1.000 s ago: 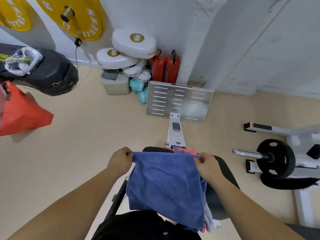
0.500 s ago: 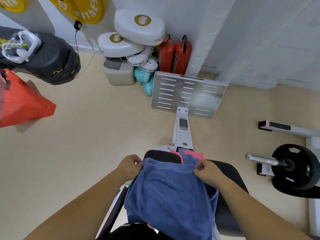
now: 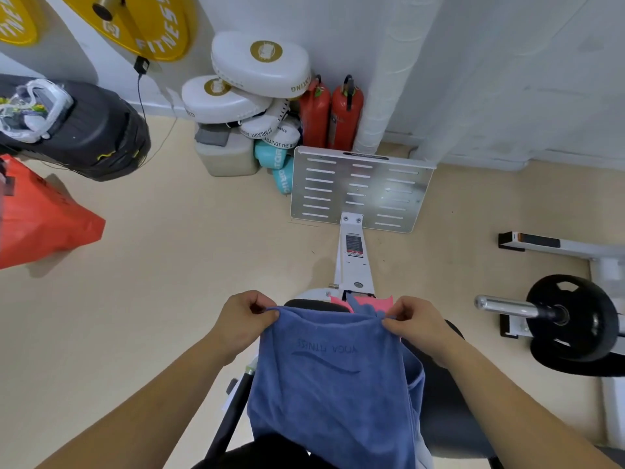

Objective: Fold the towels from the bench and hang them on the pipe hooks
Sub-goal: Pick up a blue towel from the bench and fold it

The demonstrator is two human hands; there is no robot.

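Slippage is the risk: left hand (image 3: pixel 243 319) and right hand (image 3: pixel 419 324) each pinch a top corner of the blue towel (image 3: pixel 334 384) hanging over the near bench (image 3: pixel 449 418); uneven tension would skew the fold.

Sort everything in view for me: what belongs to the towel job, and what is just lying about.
Part of the job: blue towel, pinched at its top corners by the left hand and right hand; pink towel showing behind it; bench.
Just lying about: fire extinguishers, white pads, metal footplate, black weight plate, orange bag.
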